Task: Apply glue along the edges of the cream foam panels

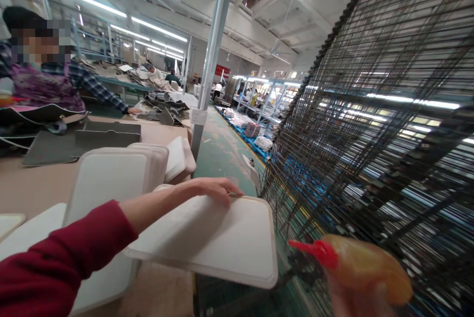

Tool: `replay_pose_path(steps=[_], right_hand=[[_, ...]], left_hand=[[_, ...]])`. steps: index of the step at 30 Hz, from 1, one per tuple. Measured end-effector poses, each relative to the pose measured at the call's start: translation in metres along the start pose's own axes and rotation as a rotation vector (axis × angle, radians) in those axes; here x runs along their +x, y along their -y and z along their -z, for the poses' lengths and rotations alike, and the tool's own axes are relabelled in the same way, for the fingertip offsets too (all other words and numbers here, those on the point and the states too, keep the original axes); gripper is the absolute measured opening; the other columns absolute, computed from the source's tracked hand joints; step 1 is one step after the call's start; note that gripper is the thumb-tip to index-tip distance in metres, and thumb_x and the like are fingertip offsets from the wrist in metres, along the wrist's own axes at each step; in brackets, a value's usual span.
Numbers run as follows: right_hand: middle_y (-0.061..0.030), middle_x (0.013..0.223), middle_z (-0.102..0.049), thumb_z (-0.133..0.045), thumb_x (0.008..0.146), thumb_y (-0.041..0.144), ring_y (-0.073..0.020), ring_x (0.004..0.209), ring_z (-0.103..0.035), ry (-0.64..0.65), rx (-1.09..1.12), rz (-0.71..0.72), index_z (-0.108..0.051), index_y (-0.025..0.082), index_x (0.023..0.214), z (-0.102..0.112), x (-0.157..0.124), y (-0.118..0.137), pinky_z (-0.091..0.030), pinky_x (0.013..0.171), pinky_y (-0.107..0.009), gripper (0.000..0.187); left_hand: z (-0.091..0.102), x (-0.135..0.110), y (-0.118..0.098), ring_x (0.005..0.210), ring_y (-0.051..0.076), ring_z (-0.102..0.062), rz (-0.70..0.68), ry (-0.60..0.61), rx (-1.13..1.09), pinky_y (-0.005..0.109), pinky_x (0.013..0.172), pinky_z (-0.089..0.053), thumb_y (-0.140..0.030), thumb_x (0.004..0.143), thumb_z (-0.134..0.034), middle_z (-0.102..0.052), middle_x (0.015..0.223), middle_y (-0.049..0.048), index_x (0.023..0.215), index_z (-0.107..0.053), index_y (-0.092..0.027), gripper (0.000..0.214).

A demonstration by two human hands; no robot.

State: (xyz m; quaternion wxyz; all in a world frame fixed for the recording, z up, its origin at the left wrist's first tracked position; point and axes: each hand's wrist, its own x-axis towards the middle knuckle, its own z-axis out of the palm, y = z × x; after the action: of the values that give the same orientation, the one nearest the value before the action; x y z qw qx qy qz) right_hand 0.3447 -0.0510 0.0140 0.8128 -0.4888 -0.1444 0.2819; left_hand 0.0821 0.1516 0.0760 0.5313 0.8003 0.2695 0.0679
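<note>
My left hand (pixel 215 189), in a dark red sleeve, reaches across and grips the far edge of a white rounded rectangular panel (pixel 222 243), which sticks out past the table edge. My right hand (pixel 355 297) is at the bottom right, blurred, closed round an amber squeeze bottle (pixel 366 267) with a red nozzle that points left. The bottle sits just right of the panel and in front of a tall black wire rack (pixel 377 124).
A stack of similar white panels (pixel 118 174) lies on the tan table (pixel 33 183). Grey cut pieces (pixel 103 139) lie further back. Another person (pixel 40 70) works at the far left. A grey pillar (pixel 213 55) stands by the table's corner, beside a green aisle floor (pixel 222 154).
</note>
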Motion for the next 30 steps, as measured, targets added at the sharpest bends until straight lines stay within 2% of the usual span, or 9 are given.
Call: replay_pose_path(steps=[1,3,7,10,15,18,23,27,30], right_hand=[[-0.0002,0.128,-0.050,-0.067,0.063,0.047,-0.0244,0.123,-0.038,-0.001,0.021,-0.002,-0.052,0.028,0.116,-0.004,0.007,0.009,-0.024,0.109,-0.046,0.058],[-0.0020,0.130,-0.048,-0.073,0.056,0.042,-0.0260,0.125,-0.035,0.015,0.035,0.062,-0.052,0.024,0.117,-0.010,0.013,0.021,-0.017,0.111,-0.046,0.066],[-0.0027,0.132,-0.046,-0.071,0.060,0.039,-0.0284,0.125,-0.035,0.169,-0.048,0.165,-0.051,0.026,0.117,-0.010,0.015,0.026,-0.019,0.108,-0.055,0.062],[-0.0029,0.136,-0.041,-0.068,0.065,0.040,-0.0266,0.131,-0.025,0.220,-0.131,0.207,-0.050,0.027,0.118,0.002,0.018,0.024,-0.025,0.106,-0.055,0.057],[-0.0044,0.134,-0.044,-0.064,0.068,0.041,-0.0271,0.130,-0.028,0.280,-0.197,0.268,-0.051,0.029,0.117,0.020,0.027,0.021,-0.030,0.102,-0.057,0.052],[-0.0077,0.128,-0.049,-0.062,0.069,0.041,-0.0263,0.133,-0.022,0.307,-0.221,0.305,-0.057,0.025,0.109,0.025,0.027,0.021,-0.037,0.098,-0.055,0.043],[-0.0105,0.122,-0.053,-0.059,0.067,0.044,-0.0320,0.123,-0.039,0.396,-0.187,0.285,-0.058,0.024,0.107,0.024,0.018,0.026,-0.044,0.088,-0.058,0.045],[-0.0080,0.124,-0.052,-0.061,0.064,0.045,-0.0259,0.133,-0.021,0.371,-0.222,0.303,-0.061,0.026,0.102,0.024,0.012,0.028,-0.042,0.094,-0.052,0.042],[-0.0078,0.124,-0.052,-0.059,0.066,0.045,-0.0239,0.134,-0.018,0.342,-0.199,0.240,-0.059,0.026,0.104,0.029,0.010,0.026,-0.041,0.095,-0.055,0.043]], left_hand=[[-0.002,-0.004,-0.004,0.072,0.016,-0.057,0.008,0.041,0.013,0.019,0.060,-0.044,-0.016,0.055,-0.059,-0.067,0.079,-0.0043,0.103,-0.068,-0.018,0.048],[-0.004,-0.011,-0.013,0.074,0.016,-0.058,0.013,0.106,0.012,0.019,0.061,-0.045,-0.017,0.056,-0.059,-0.067,0.080,-0.0041,0.105,-0.067,-0.017,0.050],[-0.010,-0.022,-0.030,0.074,0.016,-0.058,0.011,0.202,-0.051,0.018,0.059,-0.045,-0.017,0.057,-0.058,-0.067,0.077,-0.0034,0.102,-0.068,-0.015,0.046],[-0.013,-0.026,-0.037,0.073,0.016,-0.059,0.011,0.248,-0.095,0.019,0.061,-0.046,-0.018,0.058,-0.060,-0.067,0.076,-0.0032,0.105,-0.067,-0.014,0.048],[-0.015,-0.027,-0.040,0.076,0.017,-0.060,-0.005,0.249,-0.131,0.021,0.069,-0.047,-0.019,0.059,-0.065,-0.068,0.079,-0.0034,0.110,-0.065,-0.015,0.052],[-0.015,-0.028,-0.042,0.080,0.018,-0.060,0.012,0.246,-0.138,0.022,0.072,-0.048,-0.019,0.059,-0.064,-0.069,0.082,-0.0033,0.110,-0.065,-0.015,0.052],[-0.015,-0.028,-0.044,0.088,0.020,-0.059,0.018,0.193,-0.116,0.021,0.074,-0.047,-0.020,0.056,-0.066,-0.070,0.084,-0.0034,0.106,-0.068,-0.017,0.050],[-0.013,-0.025,-0.039,0.086,0.020,-0.060,0.011,0.199,-0.137,0.021,0.074,-0.047,-0.018,0.057,-0.066,-0.071,0.086,-0.0032,0.107,-0.067,-0.018,0.050],[-0.012,-0.023,-0.034,0.087,0.020,-0.061,0.018,0.215,-0.157,0.022,0.074,-0.047,-0.018,0.057,-0.066,-0.071,0.087,-0.0028,0.108,-0.067,-0.017,0.051]])
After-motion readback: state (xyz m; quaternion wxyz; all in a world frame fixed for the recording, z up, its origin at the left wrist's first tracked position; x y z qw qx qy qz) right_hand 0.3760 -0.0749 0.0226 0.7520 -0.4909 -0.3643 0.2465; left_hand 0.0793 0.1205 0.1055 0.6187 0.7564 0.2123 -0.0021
